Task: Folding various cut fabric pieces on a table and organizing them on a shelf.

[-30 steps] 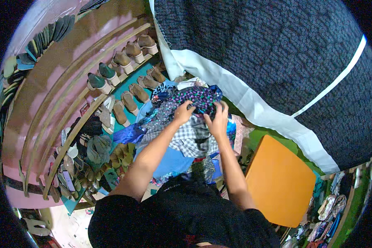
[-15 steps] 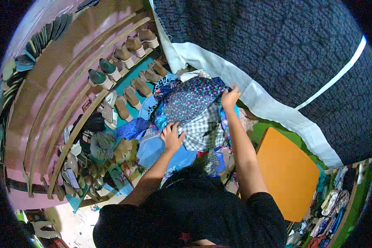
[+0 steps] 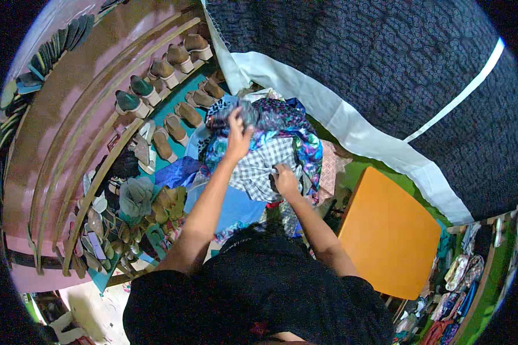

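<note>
Fingertips of the left hand (image 3: pixel 237 138) are on or right at a dark patterned cloth (image 3: pixel 247 112) at the far left of the heap; the picture smears there, so I cannot tell whether they are clamped on it or just resting. The thumb stands a little apart from the fingers. This cloth reaches away and rightward from the grip, its long axis seeming to run side to side along the heap's far edge. The left hand is clearly the nearer one to it.

The right hand (image 3: pixel 286 179) is lower and to the right, fingers curled at the right-hand side of a checked cloth (image 3: pixel 256 167); whether they pinch a fold, I cannot tell. The checked cloth lies between the two hands and spreads leftward from the right one, slanting toward the heap's near left.

Around these come a plain blue cloth (image 3: pixel 239 208) at the near edge and a pink patterned cloth (image 3: pixel 328 172) at the right edge. Farther out, shoes (image 3: pixel 164 72) line a rail at left, and an orange board (image 3: pixel 391 236) stands at right.
</note>
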A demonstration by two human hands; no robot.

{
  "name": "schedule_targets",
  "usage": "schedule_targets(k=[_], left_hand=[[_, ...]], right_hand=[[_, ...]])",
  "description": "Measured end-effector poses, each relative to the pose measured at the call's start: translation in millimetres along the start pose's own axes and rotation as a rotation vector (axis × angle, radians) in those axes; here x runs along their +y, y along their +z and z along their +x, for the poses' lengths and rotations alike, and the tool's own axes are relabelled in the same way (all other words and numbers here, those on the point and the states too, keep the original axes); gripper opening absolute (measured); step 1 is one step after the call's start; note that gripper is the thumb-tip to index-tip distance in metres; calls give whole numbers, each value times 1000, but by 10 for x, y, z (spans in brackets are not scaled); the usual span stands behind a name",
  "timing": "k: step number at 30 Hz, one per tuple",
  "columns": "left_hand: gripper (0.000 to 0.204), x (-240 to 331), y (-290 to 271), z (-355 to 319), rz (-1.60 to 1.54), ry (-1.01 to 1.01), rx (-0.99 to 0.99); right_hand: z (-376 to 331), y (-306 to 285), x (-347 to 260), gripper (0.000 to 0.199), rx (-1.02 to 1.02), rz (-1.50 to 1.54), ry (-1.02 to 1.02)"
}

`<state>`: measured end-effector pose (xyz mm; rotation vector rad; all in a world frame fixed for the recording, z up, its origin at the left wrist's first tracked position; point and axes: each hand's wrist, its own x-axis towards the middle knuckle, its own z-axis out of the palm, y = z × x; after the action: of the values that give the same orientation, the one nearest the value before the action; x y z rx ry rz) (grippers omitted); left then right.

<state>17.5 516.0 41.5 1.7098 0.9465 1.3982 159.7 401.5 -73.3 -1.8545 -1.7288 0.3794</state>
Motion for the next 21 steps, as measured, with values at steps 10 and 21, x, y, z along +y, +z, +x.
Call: schedule_targets(k=[10, 21], left_hand=[[36, -506, 179, -17, 700, 34, -704], [35, -863, 154, 299, 579, 79, -673]], right_hand=[[-243, -467, -457, 20, 312, 587, 87], [-439, -1188, -569, 16, 361, 1927, 158]])
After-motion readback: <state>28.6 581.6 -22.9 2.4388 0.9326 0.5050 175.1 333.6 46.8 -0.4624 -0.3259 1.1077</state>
